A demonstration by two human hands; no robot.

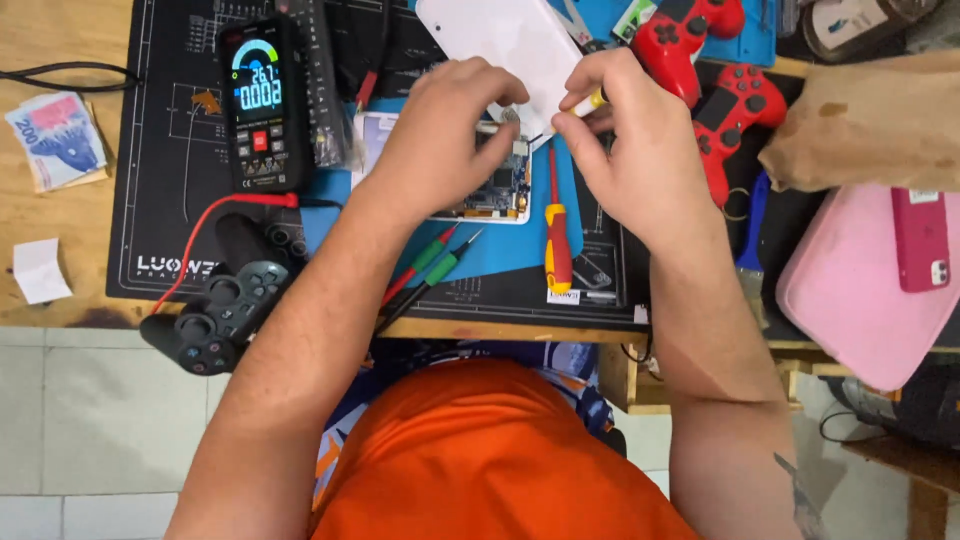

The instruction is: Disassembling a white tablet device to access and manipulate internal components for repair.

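Head view: an opened white device (495, 195) with its circuit board exposed is seen lying on a blue mat (500, 255) on the bench, mostly covered by the left hand (440, 140), whose fingers are curled down onto it. Just beside it, the right hand (630, 140) is pinched shut on a small yellow-tipped tool (590, 101). A red-and-yellow screwdriver (556, 235), a multimeter (262, 105), a black gamepad (222, 315) and red gamepads (715, 75) are spread around.

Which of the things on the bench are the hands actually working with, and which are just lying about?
In use: left hand, right hand, opened device, yellow-tipped tool.

Lying about: multimeter, red screwdriver, black gamepad, red gamepads, banknotes, pink case.
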